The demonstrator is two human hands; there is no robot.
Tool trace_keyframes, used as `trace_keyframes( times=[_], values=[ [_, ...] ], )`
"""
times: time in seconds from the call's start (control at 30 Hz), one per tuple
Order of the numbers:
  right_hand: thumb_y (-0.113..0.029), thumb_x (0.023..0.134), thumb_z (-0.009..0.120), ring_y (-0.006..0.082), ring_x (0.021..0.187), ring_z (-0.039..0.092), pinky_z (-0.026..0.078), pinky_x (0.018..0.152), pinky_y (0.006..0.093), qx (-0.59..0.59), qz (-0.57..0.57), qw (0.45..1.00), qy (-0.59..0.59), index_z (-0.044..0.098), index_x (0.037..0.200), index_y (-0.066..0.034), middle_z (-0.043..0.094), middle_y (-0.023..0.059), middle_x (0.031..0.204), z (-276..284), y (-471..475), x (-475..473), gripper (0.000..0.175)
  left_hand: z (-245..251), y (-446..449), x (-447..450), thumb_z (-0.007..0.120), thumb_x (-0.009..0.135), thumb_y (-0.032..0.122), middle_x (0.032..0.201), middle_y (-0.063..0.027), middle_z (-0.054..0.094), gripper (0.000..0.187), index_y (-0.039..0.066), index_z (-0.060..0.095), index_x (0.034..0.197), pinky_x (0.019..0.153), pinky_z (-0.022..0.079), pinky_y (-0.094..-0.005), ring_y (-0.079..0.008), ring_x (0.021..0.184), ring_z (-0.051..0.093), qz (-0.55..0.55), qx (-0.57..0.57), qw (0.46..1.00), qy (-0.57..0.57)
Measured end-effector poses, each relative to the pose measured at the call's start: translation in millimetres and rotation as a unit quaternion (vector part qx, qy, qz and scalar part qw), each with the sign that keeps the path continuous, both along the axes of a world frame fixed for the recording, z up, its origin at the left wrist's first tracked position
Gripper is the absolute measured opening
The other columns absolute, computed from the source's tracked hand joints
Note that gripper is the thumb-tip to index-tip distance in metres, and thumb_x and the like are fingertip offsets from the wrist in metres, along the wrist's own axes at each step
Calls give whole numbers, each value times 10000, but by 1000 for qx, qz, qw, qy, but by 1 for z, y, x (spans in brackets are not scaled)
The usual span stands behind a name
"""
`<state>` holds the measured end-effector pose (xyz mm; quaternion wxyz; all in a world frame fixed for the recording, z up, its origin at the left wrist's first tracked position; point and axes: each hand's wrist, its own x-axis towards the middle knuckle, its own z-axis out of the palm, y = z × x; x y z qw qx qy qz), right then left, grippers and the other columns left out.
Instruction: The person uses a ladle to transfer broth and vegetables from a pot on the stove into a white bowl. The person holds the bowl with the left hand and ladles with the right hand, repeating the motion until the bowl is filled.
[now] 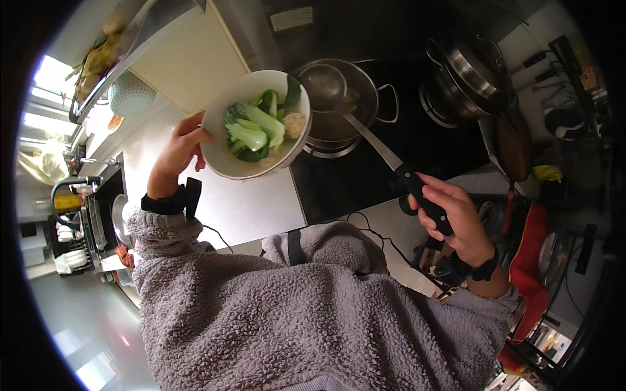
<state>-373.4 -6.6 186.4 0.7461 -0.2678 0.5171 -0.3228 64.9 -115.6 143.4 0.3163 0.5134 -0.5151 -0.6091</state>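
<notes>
My left hand (182, 149) grips a white bowl (209, 155) by its left rim, tilted towards me. In the bowl lie green bok choy (254, 127) and a pale meatball (294, 125), with some broth. My right hand (452, 210) is closed around the black riveted handle of a metal ladle (374, 139). The ladle's round head is over the steel pot (364, 80), close to the bowl's right rim. Liquid shows inside the pot, which stands on a burner. Part of the pot's left side is hidden behind the bowl.
The black cooktop (337, 188) carries a second, lidded steel pot (469, 78) at the right. A brown-bottomed pan (512, 141) lies beyond it. White countertop (249, 210) runs left towards a sink with a black faucet (61, 188). A perforated pale bowl (131, 94) stands at the upper left.
</notes>
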Motion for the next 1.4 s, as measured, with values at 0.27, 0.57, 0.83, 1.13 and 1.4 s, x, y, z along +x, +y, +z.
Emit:
trace_keyframes(
  times=[0.27, 0.57, 0.83, 1.13, 1.4],
  values=[
    [-153, 985, 441, 65, 533, 482, 389, 394, 189, 4, 21, 999, -39, 406, 1382, -12, 567, 54, 862, 23, 6, 2, 423, -12, -11, 16, 467, 818, 60, 750, -93, 616, 465, -73, 496, 1262, 329, 411, -208, -119, 375, 499, -8, -2, 998, -56],
    [-113, 980, 450, 36, 522, 477, 385, 398, 175, -76, 85, 991, 68, 399, 1397, -32, 568, 27, 860, 44, 2, 17, 428, -30, 2, 5, 494, 849, 74, 709, -94, 610, 385, -59, 522, 1209, 348, 421, -221, -124, 388, 517, 18, -13, 998, -50],
    [-50, 922, 534, 122, 748, 507, 441, 658, 244, -436, 199, 798, 364, 418, 1363, 18, 568, 87, 924, 31, 21, 33, 462, -44, 17, -9, 502, 842, 89, 676, -98, 596, 430, -59, 484, 1245, 367, 440, -234, -138, 408, 537, 111, -32, 993, -13],
    [-126, 963, 457, 68, 489, 462, 350, 382, 179, -28, -5, 999, 45, 400, 1388, 0, 568, 83, 863, 20, -3, -2, 447, -98, 63, 9, 489, 855, 29, 592, -93, 581, 336, -40, 503, 1184, 344, 419, -227, -134, 384, 525, 248, -44, 968, 20],
    [-115, 893, 565, 305, 640, 602, 492, 527, 382, -476, 134, 619, 610, 466, 1340, -70, 565, 146, 925, -80, -24, 7, 461, -203, 125, 21, 476, 873, 45, 579, -110, 565, 394, -61, 373, 1239, 305, 408, -248, -142, 369, 508, 350, 50, 935, 27]
  ],
)
